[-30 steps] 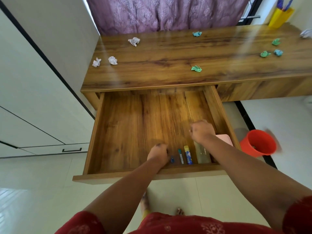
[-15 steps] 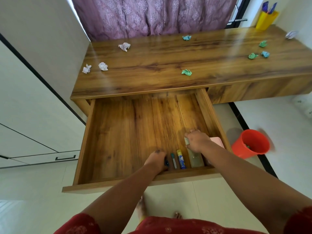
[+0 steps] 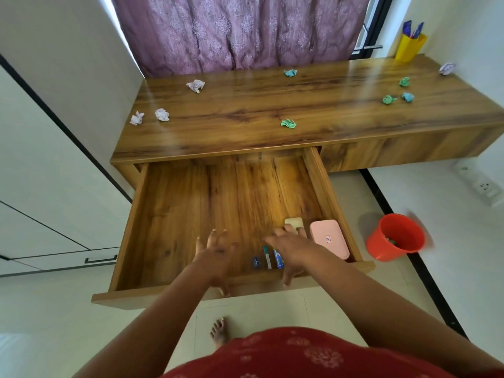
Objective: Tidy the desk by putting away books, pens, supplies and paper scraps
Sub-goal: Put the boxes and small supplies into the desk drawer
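A long wooden surface (image 3: 313, 110) runs along a wall under a purple curtain (image 3: 240, 31), above a pale tiled floor. Crumpled paper scraps lie scattered on top: three white ones (image 3: 162, 115) toward the left end, green and blue ones (image 3: 288, 123) across the middle and right, and one more white scrap at the far right.

Below the surface's left part, a wide wooden drawer (image 3: 174, 214) is pulled fully out. In its front right corner lies a pink box (image 3: 328, 237), just beside a pale cream block (image 3: 294, 222). Left of those, near the front wall, a row of small supplies lies side by side: a blue and white tube (image 3: 278, 261), a slim teal and white pen (image 3: 267, 256), and a tiny blue item (image 3: 256, 261).

An orange bucket (image 3: 395, 238) stands on the floor right of the drawer. A yellow holder (image 3: 409, 47) with blue pens stands at the surface's far right corner.

The person's left hand (image 3: 218, 252) hovers over the drawer, fingers spread, holding nothing. The right hand (image 3: 291, 246), fingers straight, reaches over the supplies, fingertips touching the cream block.
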